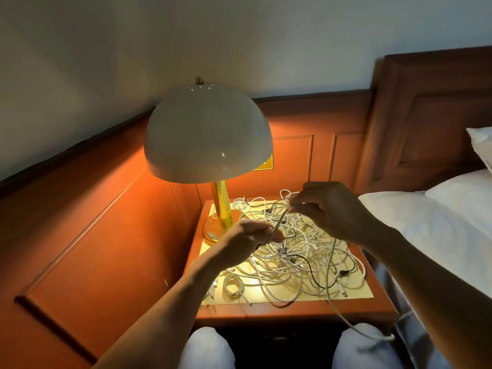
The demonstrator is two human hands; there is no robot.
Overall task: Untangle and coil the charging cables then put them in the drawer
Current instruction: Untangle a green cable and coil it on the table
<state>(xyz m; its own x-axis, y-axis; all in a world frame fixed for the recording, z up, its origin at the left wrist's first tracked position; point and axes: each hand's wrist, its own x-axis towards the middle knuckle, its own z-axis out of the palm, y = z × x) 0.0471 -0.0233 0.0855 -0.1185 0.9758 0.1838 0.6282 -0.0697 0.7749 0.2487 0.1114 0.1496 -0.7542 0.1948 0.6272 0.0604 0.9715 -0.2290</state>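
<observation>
- Head view: both hands are up just above the nightstand (292,312), with one pale strand stretched between them
- The left hand (253,235) pinches the held cable (279,223) between thumb and fingertips, low down and near the foot of the lamp (209,134)
- The right hand (330,209) pinches the same strand higher up with its fingers curled; a loop or two seems to be gathered at its fingertips, but blur hides the detail
- The tangle of cables (292,259), mostly white with a few black, is spread over the yellow top directly under the hands
- A small coil (233,286) lies apart from the tangle at the front left
- No drawer shows plainly, and I cannot tell what the dark gap under the top is
- A long strand (346,318) runs off the front edge and hangs by the right knee
- Likely risk: the held cable appears to run back into the heap, so a hard pull could tighten a knot or drag the whole mass towards the edge
- The hanging strand could slip off and pull more after it
- A wide sweep by the left hand could knock the lamp, as it stands so near
</observation>
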